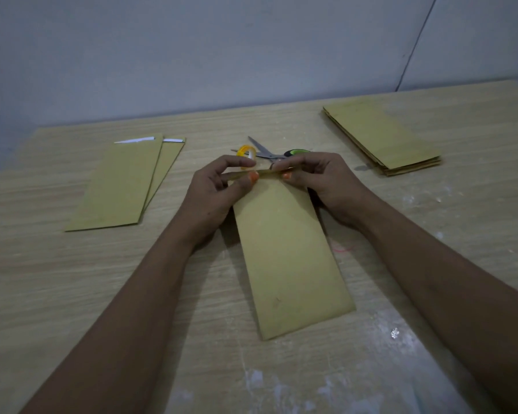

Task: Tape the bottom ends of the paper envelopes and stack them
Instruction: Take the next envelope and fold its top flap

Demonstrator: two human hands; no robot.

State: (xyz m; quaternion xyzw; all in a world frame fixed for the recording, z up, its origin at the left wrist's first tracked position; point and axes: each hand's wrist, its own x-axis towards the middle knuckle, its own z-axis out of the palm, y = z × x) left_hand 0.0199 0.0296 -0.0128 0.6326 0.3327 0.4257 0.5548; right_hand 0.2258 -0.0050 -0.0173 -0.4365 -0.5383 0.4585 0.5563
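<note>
Both hands meet at the far end of a brown paper envelope [287, 252] that lies lengthwise in the middle of the frame on a pale wood-grain table [57, 279]. The left hand [219, 186] has its fingers curled, thumb and forefinger pinching the left part of the envelope's far edge, where a narrow strip is folded up; the orange-painted thumbnail shows at the fold. The right hand [317, 180] mirrors it, fingers bent and thumb pressed against the forefinger, pinching the right part of that same folded strip. Whether a piece of tape lies along the strip cannot be told. The envelope is flat, plain and unmarked apart from a faint crease near its lower end, its near edge pointing toward the bottom of the frame. Just behind the hands, in the upper middle, a small yellow tape roll [246, 153] sits beside scissors [269, 152] with green-and-black handles, the blades pointing up and left. At the left of the frame two more envelopes [123, 183] lie overlapped and fanned slightly, each showing a white strip at its far end. At the upper right a neat stack of envelopes [383, 138] rests well apart from the hands. White smudges mark the table surface toward the lower right. A plain grey wall [192, 49] fills the top of the frame.
</note>
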